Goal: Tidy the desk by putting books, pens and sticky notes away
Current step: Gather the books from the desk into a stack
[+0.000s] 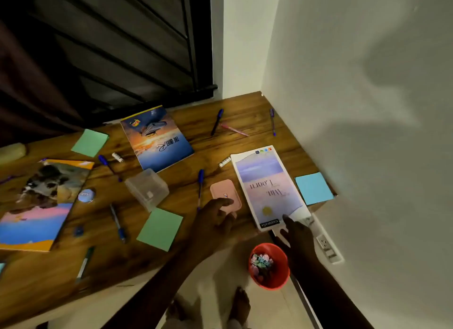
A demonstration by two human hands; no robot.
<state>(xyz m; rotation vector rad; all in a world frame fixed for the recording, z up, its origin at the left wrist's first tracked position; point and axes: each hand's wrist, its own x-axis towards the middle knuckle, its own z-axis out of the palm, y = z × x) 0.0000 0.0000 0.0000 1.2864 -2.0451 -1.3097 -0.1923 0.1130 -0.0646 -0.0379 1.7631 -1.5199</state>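
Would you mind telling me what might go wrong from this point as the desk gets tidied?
The pastel notebook overhangs the near edge of the desk where the right hand pinches its corner; a slip might drop it toward the red bowl on the floor. The blue sticky pad sits at the desk edge beside it and could be nudged off. The left hand, at the pink case, may roll the nearby blue pen.

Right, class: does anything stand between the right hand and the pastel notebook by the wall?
Nothing visible does. The right hand already touches the near edge of the pastel notebook. The pink case lies beside the notebook on its left, under the fingers of the left hand, out of the way.
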